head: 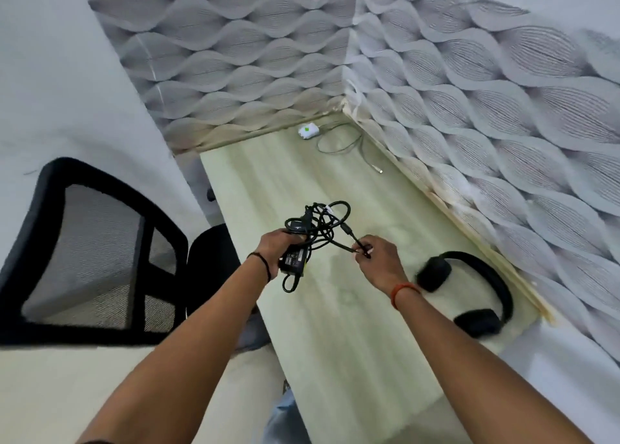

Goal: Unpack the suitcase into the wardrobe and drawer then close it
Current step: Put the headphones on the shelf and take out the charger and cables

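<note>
A black adapter (295, 257) is gripped in the left hand (278, 249), with fingers curled round its body, above the near-left part of a pale desk (339, 309). Its cable (322, 224) is bunched in loose loops just beyond that hand, and one short loop hangs below it. A single strand of the cable is pinched between the fingertips of the right hand (377, 259), so a short stretch is drawn taut between the two hands.

Bare desk surface lies beneath and between the hands and runs on beyond them toward the far corner. Headphones (469, 296) are laid flat on the desk just right of the right wrist, close to the right edge where the desk meets a patterned wall (503, 108). Far ahead of the hands, in the corner, a small white charger (308, 131) with a green mark is seen, with a thin grey wire (349, 141) coiled beside it and trailing back along the right edge.

The left edge of the desk passes just under the left wrist. Left of it, a black mesh chair (94, 252) is stood close to the desk, its seat near the left forearm. The suitcase, wardrobe and drawer are out of view.
</note>
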